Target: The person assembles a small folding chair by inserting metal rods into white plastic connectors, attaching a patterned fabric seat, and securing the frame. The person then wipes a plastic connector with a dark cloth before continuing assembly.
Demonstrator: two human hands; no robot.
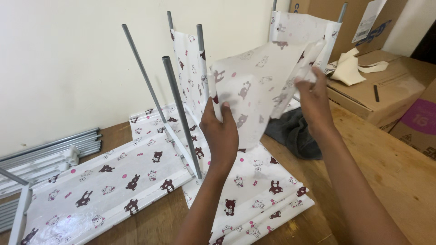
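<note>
A plain cream wall (68, 59) backs a brown wooden worktop (399, 177), with cardboard boxes (386, 90) stacked at its far right corner and a bundle of grey metal tubes (54, 145) along its far left edge. Bear-print fabric panels (104, 186) lie flat across the worktop's middle beside upright grey rods (181, 113). Above these, the left hand (221, 134) and right hand (313, 97), held apart, each grip one side of a raised printed fabric sheet (259, 90).

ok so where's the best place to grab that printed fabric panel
Probably by its two side edges, as the left hand and right hand do now. The printed fabric panel is thin and floppy, held upright in the air, so pinching opposite edges from the near side keeps it spread and away from the grey poles.
</note>
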